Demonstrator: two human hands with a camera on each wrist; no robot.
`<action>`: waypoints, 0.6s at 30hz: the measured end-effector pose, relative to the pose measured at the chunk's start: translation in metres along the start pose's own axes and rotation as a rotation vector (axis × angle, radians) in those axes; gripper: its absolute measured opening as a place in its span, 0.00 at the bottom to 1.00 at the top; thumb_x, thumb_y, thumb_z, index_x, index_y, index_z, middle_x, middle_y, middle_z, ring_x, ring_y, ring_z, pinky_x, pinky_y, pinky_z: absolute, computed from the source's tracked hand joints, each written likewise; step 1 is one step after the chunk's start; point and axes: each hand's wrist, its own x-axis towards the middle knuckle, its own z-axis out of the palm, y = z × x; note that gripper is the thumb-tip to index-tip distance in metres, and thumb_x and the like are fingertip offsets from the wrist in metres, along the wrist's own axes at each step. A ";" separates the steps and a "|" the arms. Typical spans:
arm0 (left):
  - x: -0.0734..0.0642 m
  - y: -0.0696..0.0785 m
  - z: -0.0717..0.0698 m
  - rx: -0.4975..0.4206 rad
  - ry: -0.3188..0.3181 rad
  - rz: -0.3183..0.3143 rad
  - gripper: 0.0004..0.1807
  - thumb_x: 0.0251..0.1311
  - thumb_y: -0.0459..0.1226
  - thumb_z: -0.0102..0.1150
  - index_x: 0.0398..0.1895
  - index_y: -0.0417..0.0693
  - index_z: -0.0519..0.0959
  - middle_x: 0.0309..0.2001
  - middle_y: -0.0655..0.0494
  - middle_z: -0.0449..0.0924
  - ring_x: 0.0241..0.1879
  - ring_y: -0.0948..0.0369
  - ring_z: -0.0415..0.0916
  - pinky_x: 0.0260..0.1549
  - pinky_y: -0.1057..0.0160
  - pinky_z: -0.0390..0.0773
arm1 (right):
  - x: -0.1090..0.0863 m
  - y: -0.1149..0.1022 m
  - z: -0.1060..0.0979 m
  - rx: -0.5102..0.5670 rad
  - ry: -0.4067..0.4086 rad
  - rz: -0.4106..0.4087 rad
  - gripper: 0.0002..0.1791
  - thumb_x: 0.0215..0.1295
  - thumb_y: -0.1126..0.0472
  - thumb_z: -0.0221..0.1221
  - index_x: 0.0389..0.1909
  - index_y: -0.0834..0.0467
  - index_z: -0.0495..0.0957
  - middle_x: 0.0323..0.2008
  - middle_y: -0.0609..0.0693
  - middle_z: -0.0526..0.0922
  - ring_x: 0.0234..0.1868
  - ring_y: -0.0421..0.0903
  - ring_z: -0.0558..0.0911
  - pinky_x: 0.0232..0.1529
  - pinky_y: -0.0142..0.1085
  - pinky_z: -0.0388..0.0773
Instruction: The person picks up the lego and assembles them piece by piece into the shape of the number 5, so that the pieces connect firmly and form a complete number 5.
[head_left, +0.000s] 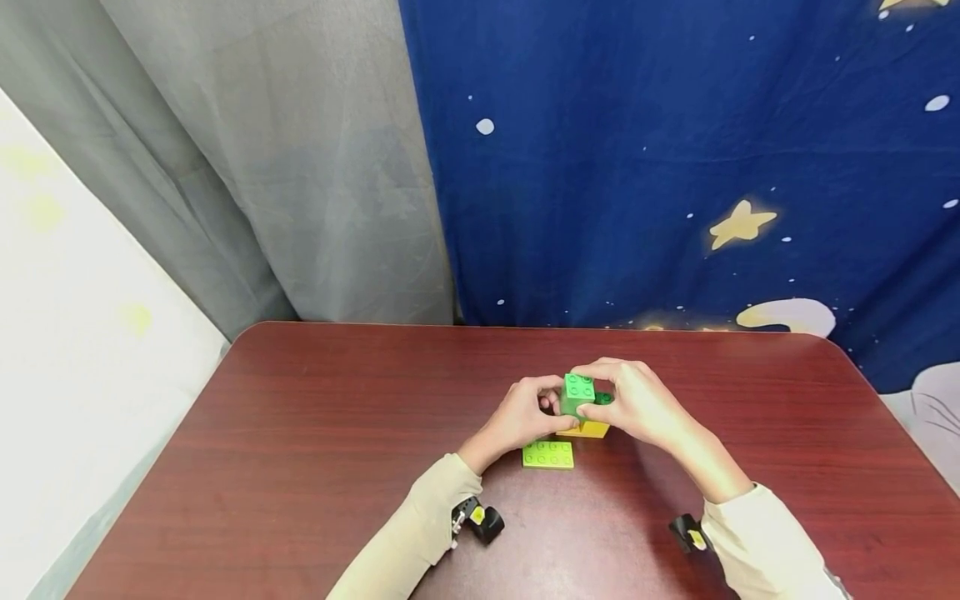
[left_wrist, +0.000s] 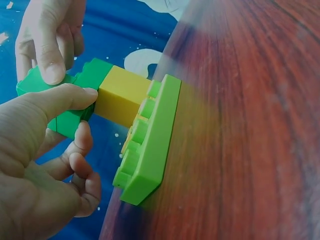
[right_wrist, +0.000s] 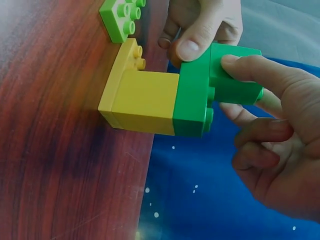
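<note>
We see a stack standing on the dark red table: yellow plate, yellow block, longer green brick and, offset on top, square green brick. The right hand pinches the topmost; the left hand grips near the green bricks' joint.

In the head view, the yellow base is partly covered by the left hand, most of the lower green brick is hidden by the upper green brick and the right hand, and both sleeves are cut off by the bottom edge. The lime brick is cropped by the top edge of the right wrist view; the yellow base is largely obscured by that brick in the left wrist view.
</note>
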 end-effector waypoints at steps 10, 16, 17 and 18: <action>0.001 0.001 -0.001 0.016 -0.008 -0.005 0.13 0.45 0.34 0.71 0.32 0.48 0.76 0.18 0.61 0.72 0.19 0.69 0.65 0.21 0.72 0.65 | 0.001 0.003 0.000 0.024 0.000 0.011 0.22 0.43 0.63 0.73 0.43 0.59 0.81 0.35 0.45 0.81 0.32 0.42 0.78 0.33 0.38 0.76; 0.002 -0.001 -0.005 0.035 -0.033 0.011 0.15 0.45 0.36 0.71 0.37 0.46 0.77 0.22 0.61 0.73 0.25 0.65 0.68 0.26 0.71 0.68 | 0.002 0.006 0.003 0.079 -0.003 0.045 0.21 0.43 0.64 0.73 0.42 0.59 0.81 0.33 0.45 0.80 0.22 0.41 0.72 0.23 0.32 0.69; 0.002 -0.001 -0.006 0.037 -0.040 0.016 0.15 0.46 0.37 0.70 0.37 0.46 0.77 0.23 0.60 0.74 0.25 0.65 0.69 0.26 0.71 0.68 | 0.002 0.006 0.003 0.086 -0.005 0.052 0.21 0.43 0.64 0.73 0.41 0.59 0.81 0.33 0.45 0.80 0.21 0.41 0.70 0.22 0.31 0.68; 0.002 -0.002 -0.007 0.038 -0.049 0.020 0.15 0.47 0.37 0.70 0.38 0.46 0.77 0.23 0.60 0.74 0.25 0.65 0.68 0.26 0.71 0.68 | 0.002 0.006 0.003 0.090 -0.007 0.057 0.21 0.42 0.63 0.73 0.41 0.58 0.81 0.33 0.45 0.79 0.20 0.41 0.70 0.22 0.31 0.68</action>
